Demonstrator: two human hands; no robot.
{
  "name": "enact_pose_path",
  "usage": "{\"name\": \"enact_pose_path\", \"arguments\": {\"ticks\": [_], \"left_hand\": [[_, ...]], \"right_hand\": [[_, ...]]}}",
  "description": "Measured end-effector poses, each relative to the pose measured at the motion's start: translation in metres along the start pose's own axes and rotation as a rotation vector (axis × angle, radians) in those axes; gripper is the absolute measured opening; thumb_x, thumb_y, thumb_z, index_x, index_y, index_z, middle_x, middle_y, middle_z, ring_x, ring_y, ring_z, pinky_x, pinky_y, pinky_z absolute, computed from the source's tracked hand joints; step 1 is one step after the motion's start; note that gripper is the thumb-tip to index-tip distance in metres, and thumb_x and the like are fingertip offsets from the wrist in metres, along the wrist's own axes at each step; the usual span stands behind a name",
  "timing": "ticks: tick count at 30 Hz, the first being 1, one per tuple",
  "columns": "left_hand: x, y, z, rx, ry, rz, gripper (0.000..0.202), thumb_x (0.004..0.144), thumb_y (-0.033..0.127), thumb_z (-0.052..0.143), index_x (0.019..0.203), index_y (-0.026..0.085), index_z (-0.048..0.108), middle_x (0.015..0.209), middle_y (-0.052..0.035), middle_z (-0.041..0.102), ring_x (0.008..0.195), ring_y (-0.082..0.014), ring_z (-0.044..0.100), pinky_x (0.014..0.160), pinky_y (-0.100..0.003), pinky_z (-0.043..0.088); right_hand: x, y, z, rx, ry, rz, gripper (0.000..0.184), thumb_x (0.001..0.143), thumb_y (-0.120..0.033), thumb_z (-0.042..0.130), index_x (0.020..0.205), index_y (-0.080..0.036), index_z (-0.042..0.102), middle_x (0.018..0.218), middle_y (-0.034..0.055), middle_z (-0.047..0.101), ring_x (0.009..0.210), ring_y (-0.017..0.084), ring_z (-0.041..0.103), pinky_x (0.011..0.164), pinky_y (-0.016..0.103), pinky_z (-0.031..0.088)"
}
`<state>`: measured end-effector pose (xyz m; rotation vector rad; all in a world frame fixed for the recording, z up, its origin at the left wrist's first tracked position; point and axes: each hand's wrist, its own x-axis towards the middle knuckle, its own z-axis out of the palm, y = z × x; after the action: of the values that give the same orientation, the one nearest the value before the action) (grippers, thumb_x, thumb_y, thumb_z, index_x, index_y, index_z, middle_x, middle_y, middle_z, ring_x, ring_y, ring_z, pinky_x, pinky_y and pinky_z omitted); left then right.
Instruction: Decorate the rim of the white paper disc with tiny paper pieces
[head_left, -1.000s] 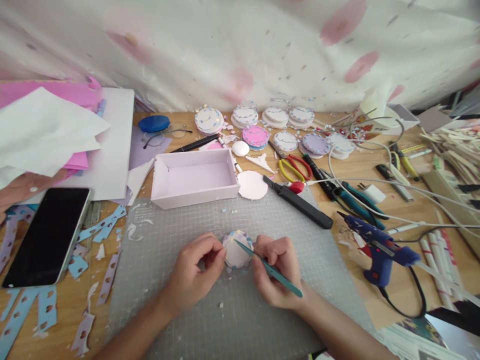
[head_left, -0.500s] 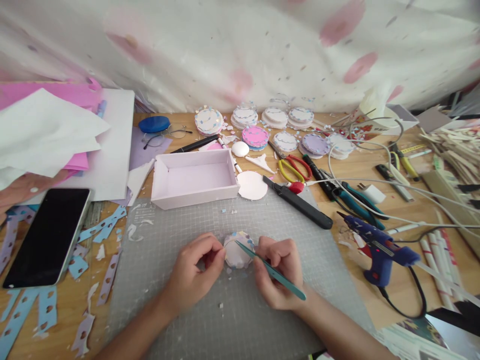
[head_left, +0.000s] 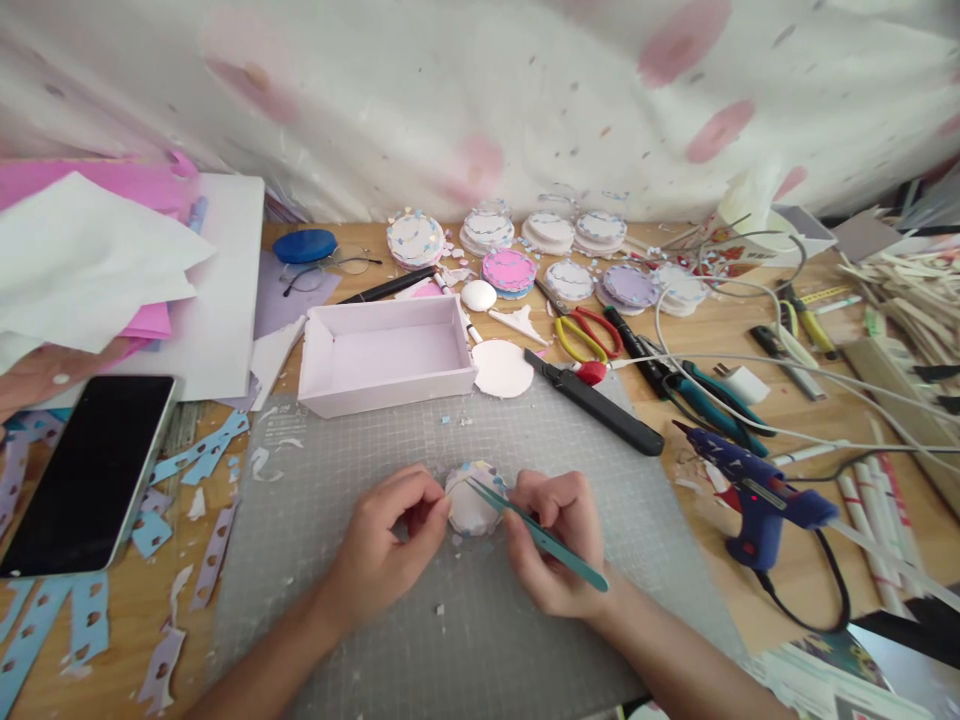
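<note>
A small round white paper disc [head_left: 474,510] lies on the grey cutting mat [head_left: 360,640], with pastel bits along its rim. At the disc's left edge my left hand [head_left: 396,535] is closed, thumb and fingertips pinched against the rim; the pinched part itself is hidden. My right hand [head_left: 559,540] grips teal tweezers [head_left: 551,545] on the disc's other side. Their tips rest at or just over the upper part of the disc; contact is hard to tell. Tiny scraps [head_left: 440,609] lie on the mat nearby.
Beyond the disc are an open lilac box [head_left: 390,385], a black cutter [head_left: 607,415] and several decorated round stacks [head_left: 508,270]. To the right sit a blue glue gun [head_left: 757,495], pliers [head_left: 720,405] and cables. A phone [head_left: 90,470] and cut paper strips [head_left: 90,620] are left.
The view has shifted very slightly, so things sit a little further left. Both hands, the tweezers and the disc keep nearly the same positions relative to each other.
</note>
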<state>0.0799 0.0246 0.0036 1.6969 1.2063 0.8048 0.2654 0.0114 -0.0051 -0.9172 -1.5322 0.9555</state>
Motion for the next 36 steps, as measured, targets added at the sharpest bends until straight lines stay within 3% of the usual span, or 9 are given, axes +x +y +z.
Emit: {"name": "enact_pose_path", "arguments": {"ticks": [7, 19, 36], "left_hand": [[0.001, -0.001, 0.000, -0.001, -0.005, -0.013, 0.024, 0.089, 0.019, 0.049, 0.065, 0.018, 0.049, 0.063, 0.0031, 0.046, 0.059, -0.0102, 0.045, 0.055, -0.021, 0.035], [0.000, 0.000, 0.000, -0.007, -0.010, -0.011, 0.024, 0.090, 0.020, 0.049, 0.066, 0.018, 0.050, 0.063, 0.0029, 0.047, 0.059, -0.0104, 0.045, 0.054, -0.021, 0.035], [-0.001, -0.002, 0.000, 0.002, -0.005, -0.001, 0.024, 0.089, 0.018, 0.049, 0.065, 0.019, 0.049, 0.063, 0.0027, 0.047, 0.058, -0.0103, 0.045, 0.052, -0.020, 0.034]], "right_hand": [[-0.002, 0.004, 0.001, 0.004, -0.001, 0.031, 0.033, 0.077, -0.002, 0.051, 0.085, -0.024, 0.029, 0.067, -0.0064, 0.035, 0.055, 0.009, 0.035, 0.052, 0.024, 0.027], [0.001, -0.005, 0.000, 0.163, 0.014, 0.162, 0.023, 0.089, -0.011, 0.046, 0.084, -0.025, 0.029, 0.069, -0.0063, 0.035, 0.055, 0.009, 0.031, 0.051, 0.024, 0.027], [0.009, -0.009, 0.000, 0.302, 0.026, 0.181, 0.022, 0.094, -0.017, 0.045, 0.082, -0.025, 0.029, 0.067, -0.0071, 0.030, 0.055, 0.010, 0.028, 0.050, 0.023, 0.025]]}}
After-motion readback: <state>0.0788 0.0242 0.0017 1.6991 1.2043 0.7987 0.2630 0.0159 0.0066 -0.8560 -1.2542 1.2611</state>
